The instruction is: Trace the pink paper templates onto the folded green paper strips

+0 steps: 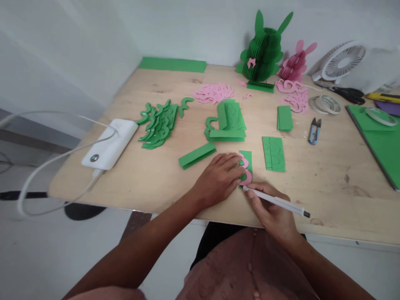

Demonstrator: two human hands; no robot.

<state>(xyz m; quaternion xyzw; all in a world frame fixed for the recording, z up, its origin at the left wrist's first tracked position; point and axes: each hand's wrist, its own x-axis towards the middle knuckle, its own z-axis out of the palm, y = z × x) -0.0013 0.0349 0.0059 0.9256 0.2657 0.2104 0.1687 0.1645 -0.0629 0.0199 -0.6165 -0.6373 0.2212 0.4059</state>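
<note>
My left hand (220,177) lies with its fingers flat, pressing down a pink paper cut-out (246,178) with rounded lobes. Beneath that cut-out is a small green paper piece (248,155) near the table's front edge. In my right hand (275,210) is a white pen (278,201), its tip at the lower edge of the cut-out. Just to the right lies a green paper (273,154) with curved outlines drawn on it. A folded green strip (197,156) rests left of my left hand. My left fingertips partly cover the cut-out.
Behind my hands are stacked green papers (231,116) and pink cut-outs (214,93). Green cut-outs (158,127) and a cabled power bank (110,143) lie left. Thread snips (315,131), tape rolls (325,104), scissors (346,93) and a fan (342,62) are right. A honeycomb paper figure (264,54) stands at the back.
</note>
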